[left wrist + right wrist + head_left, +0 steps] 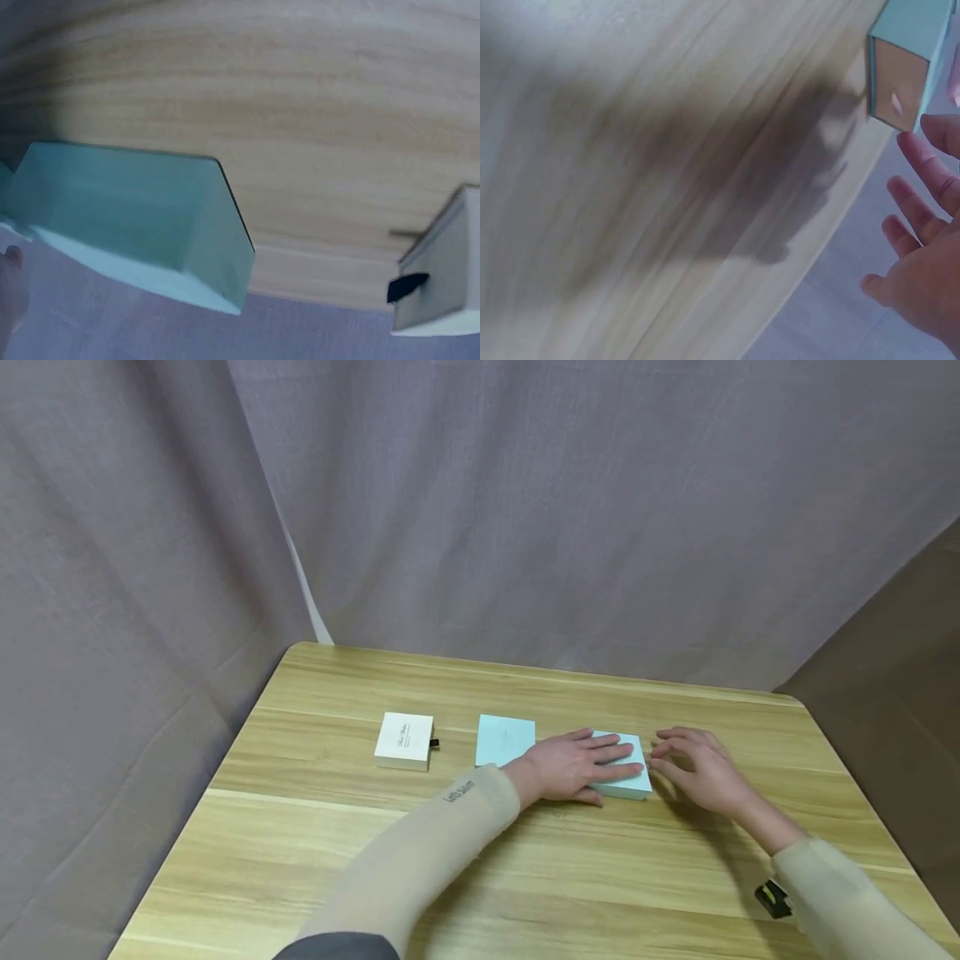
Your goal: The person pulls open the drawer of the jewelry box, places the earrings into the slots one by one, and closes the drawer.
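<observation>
My left hand (573, 766) lies with spread, straight fingers across the top of a light blue box (633, 789). The box's brown end face (900, 82) shows in the right wrist view, with a small pale tab (897, 103) on it. Just off that end is my right hand (701, 768), its fingers loosely bent, thumb and index fingertips close to the tab with nothing seen between them. A second light blue box (505, 739), flat on the table, sits left of the left hand, partly behind its wrist.
A white box (405, 739) with dark lettering and a black tab (434, 743) stands farther left on the wooden table (315, 827). Grey curtains (525, 510) hang behind the table's back edge and along the left side.
</observation>
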{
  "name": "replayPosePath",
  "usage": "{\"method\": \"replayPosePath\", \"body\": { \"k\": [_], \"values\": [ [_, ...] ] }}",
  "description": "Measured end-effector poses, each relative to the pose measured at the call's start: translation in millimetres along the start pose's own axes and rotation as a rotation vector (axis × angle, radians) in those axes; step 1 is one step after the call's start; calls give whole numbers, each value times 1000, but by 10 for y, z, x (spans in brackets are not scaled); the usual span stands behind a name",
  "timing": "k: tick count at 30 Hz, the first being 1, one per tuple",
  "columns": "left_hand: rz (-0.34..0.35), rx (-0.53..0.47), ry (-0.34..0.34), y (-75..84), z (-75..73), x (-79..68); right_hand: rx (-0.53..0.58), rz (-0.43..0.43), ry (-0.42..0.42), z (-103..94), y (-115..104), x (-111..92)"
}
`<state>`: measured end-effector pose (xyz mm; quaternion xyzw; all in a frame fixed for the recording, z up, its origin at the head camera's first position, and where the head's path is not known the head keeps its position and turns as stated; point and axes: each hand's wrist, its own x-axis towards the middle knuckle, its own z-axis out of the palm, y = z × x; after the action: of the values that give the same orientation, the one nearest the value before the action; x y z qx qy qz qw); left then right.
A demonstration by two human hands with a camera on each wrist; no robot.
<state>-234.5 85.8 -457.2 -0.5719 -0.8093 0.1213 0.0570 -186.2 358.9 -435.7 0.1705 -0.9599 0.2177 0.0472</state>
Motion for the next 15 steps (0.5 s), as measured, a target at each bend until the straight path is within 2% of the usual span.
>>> {"method": "replayPosePath", "body": {
  "k": [4,8,15],
  "values": [
    [-8,-6,-4,-11,-90,-106,-13,4,20,-54,3,-55],
    [-24,-23,10,-26,-185,-276,-29,-6,41,-104,-9,-91],
    [-148,-121,53,-108,-259,-710,-54,-21,60,-139,-87,-97]
  ]
}}
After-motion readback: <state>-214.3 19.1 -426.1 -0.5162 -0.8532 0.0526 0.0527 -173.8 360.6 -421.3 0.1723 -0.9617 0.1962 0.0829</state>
